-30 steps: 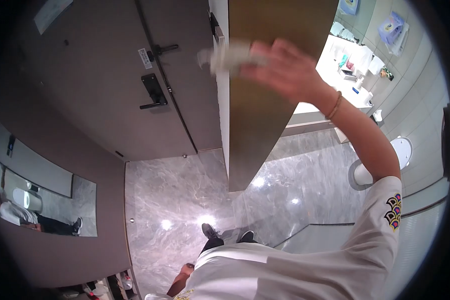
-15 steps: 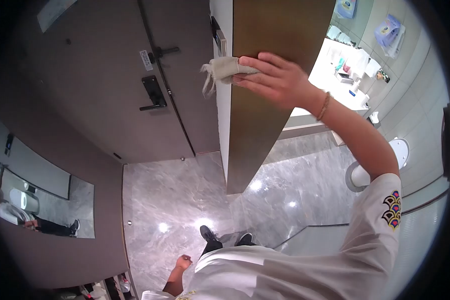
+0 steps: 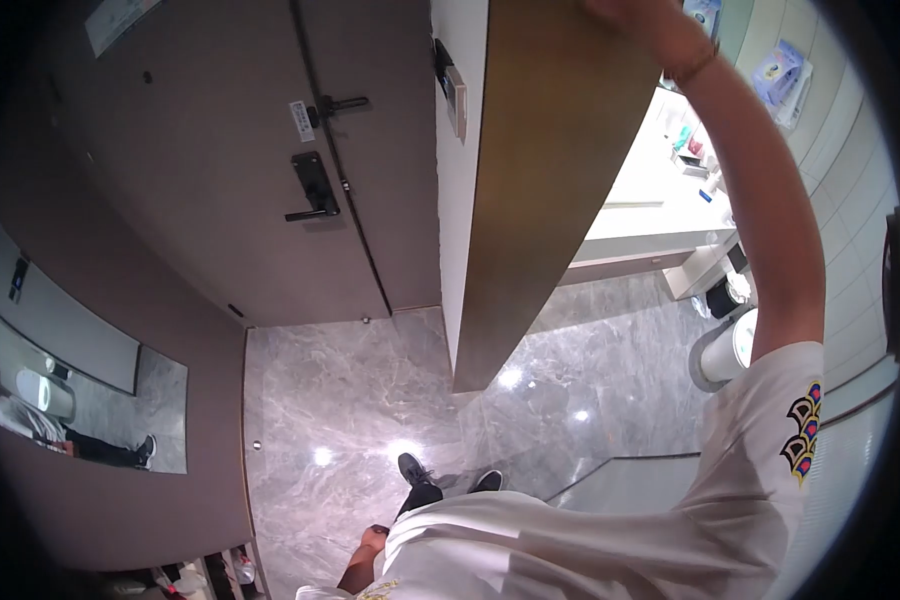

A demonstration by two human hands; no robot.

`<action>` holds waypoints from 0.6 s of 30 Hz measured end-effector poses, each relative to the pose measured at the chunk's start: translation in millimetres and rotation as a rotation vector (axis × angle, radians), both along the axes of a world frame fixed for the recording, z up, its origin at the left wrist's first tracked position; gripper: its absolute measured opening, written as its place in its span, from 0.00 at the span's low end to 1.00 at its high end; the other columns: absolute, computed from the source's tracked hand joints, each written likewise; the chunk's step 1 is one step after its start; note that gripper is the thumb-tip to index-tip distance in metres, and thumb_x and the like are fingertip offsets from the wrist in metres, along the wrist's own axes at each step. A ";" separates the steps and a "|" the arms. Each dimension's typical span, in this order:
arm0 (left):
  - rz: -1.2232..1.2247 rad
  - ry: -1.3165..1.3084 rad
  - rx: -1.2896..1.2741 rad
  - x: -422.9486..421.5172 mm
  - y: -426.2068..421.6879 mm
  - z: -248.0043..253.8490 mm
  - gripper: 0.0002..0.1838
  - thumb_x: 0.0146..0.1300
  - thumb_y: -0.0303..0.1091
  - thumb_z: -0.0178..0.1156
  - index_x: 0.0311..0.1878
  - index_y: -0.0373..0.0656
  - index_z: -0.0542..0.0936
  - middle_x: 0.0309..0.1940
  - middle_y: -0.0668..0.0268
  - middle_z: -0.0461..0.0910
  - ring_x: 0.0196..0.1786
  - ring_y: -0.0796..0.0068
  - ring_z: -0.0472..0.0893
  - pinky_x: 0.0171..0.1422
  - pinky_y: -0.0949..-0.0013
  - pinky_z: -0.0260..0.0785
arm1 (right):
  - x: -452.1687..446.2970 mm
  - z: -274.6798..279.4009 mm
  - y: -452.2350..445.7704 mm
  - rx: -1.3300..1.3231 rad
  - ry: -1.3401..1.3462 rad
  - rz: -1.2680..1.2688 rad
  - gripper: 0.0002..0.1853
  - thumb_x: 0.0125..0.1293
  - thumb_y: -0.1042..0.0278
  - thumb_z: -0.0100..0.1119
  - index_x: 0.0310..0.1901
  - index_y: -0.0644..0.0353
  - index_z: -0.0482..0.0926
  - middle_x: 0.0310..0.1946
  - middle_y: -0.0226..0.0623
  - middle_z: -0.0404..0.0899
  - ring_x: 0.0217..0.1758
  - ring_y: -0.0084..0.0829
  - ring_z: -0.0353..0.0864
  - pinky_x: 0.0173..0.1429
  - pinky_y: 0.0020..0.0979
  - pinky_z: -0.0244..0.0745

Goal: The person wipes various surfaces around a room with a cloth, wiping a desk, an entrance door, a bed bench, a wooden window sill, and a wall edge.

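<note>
My right hand (image 3: 635, 22) is at the top edge of the view, against the upper part of a brown partition panel (image 3: 555, 140). The frame cuts off its fingers, and no cloth shows there now. A braided bracelet (image 3: 697, 64) circles that wrist. Low by my hip, my left hand (image 3: 374, 538) hangs close to my white shirt (image 3: 530, 540), its fingers loosely curled with nothing visible in them.
Left of the panel stands a dark door with a black handle (image 3: 313, 187). A wall mirror (image 3: 90, 390) is at far left. To the right are a white washbasin counter (image 3: 625, 215) with toiletries, a toilet (image 3: 730, 350) and a small black bin (image 3: 722, 298).
My right hand has moved up and to the right along the panel. The beige cloth it held at the panel's edge is out of view. My left hand has drawn slightly closer to my shirt.
</note>
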State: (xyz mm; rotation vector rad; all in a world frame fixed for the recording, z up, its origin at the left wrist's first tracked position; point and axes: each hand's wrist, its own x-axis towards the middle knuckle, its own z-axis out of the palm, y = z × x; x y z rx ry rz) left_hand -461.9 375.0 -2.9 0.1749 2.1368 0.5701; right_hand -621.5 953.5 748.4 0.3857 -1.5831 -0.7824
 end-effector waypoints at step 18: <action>0.448 -0.219 0.101 -16.8 -48.8 -40.1 0.12 0.52 0.24 0.56 0.41 0.34 0.78 0.29 0.57 0.82 0.29 0.71 0.82 0.35 0.72 0.74 | 39.5 -236.0 15.1 0.135 -0.838 -0.020 0.17 0.56 0.73 0.53 0.49 0.50 0.77 0.55 0.28 0.73 0.65 0.25 0.64 0.66 0.30 0.61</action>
